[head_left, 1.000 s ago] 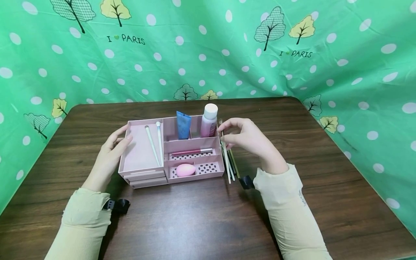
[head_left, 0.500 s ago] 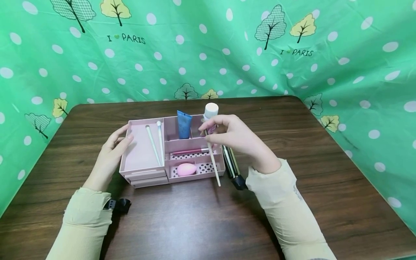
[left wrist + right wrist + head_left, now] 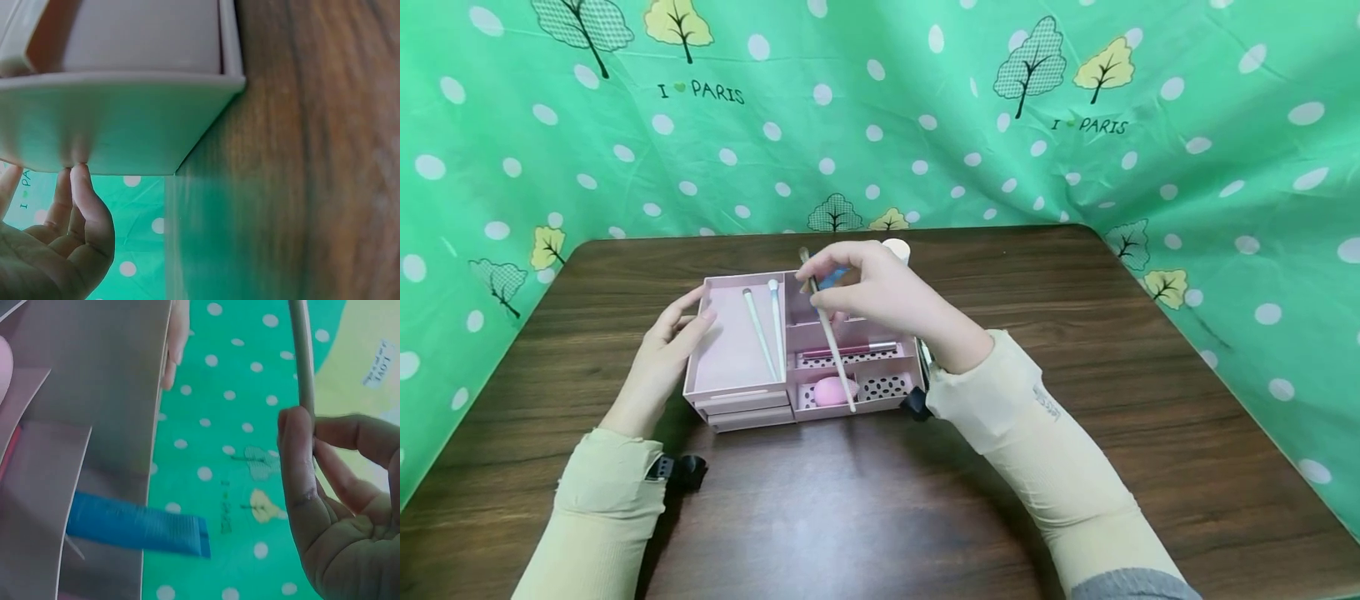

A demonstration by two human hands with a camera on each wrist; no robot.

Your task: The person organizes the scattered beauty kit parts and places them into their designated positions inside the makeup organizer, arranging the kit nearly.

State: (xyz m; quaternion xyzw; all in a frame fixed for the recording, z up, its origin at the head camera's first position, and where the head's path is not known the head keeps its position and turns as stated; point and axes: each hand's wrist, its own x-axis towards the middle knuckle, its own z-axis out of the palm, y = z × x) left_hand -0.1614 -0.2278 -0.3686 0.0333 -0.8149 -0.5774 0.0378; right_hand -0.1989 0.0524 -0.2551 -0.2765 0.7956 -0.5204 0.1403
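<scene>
My right hand [image 3: 880, 292] pinches a pale-handled makeup brush [image 3: 829, 333] between thumb and fingers, bristle end up, over the middle of a pink cosmetic organizer [image 3: 721, 358]. The right wrist view shows the brush handle [image 3: 303, 369] at the fingertips. On the organizer's left side, my left hand [image 3: 655, 367] holds the edge, thumb over the rim; its fingertips [image 3: 80, 172] touch the side wall in the left wrist view. Two pale green brushes [image 3: 760, 333] lie in the left tray. A blue tube [image 3: 137, 525] stands in a rear compartment, mostly behind the right hand in the head view.
A white-capped bottle [image 3: 897, 250] stands in the rear right compartment. A pinkish-red tube [image 3: 880, 347] and a pink makeup sponge [image 3: 830, 392] lie in the front compartments. Beside the organizer's right wall, more brushes [image 3: 925, 354] are mostly hidden by the sleeve. Dark wooden table [image 3: 820, 517] underneath.
My right hand has picked the brush up from the bunch right of the organizer and carried it left over the compartments. The left hand stays on the organizer's edge.
</scene>
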